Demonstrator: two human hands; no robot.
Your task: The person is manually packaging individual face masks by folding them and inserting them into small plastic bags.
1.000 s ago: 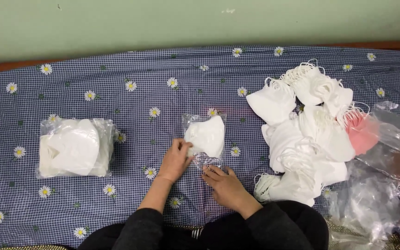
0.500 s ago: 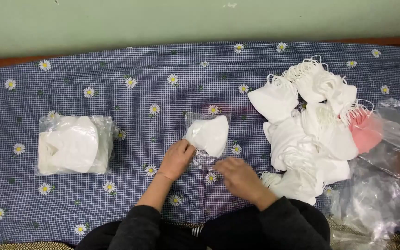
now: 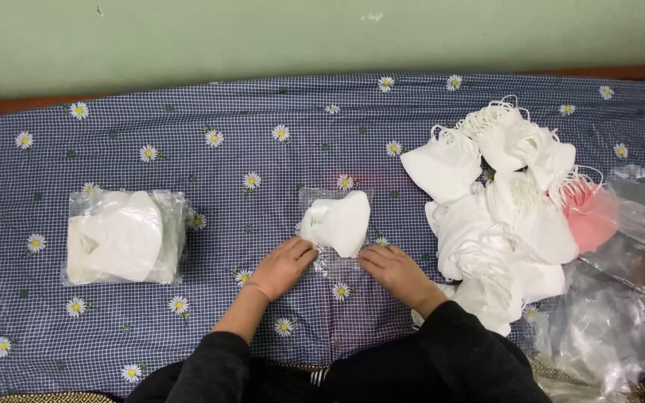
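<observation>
A white face mask inside a clear plastic sleeve [image 3: 340,222] lies in the middle of the blue daisy-print cloth [image 3: 263,164]. My left hand [image 3: 284,266] rests at the sleeve's lower left corner, fingertips touching the plastic. At the sleeve's lower right edge lies my right hand [image 3: 396,273], fingers pressing down on the plastic. Both sleeves of my clothing are dark.
A stack of bagged white masks [image 3: 123,237] lies to the left. A heap of loose white masks [image 3: 502,216] with ear loops and one pink mask [image 3: 590,220] lies to the right. Crumpled clear plastic bags [image 3: 621,313] fill the right edge. A green wall runs behind.
My right hand has shifted from below the sleeve's middle out to its lower right edge. My left hand stays at the lower left corner. The mask sleeve lies flatter.
</observation>
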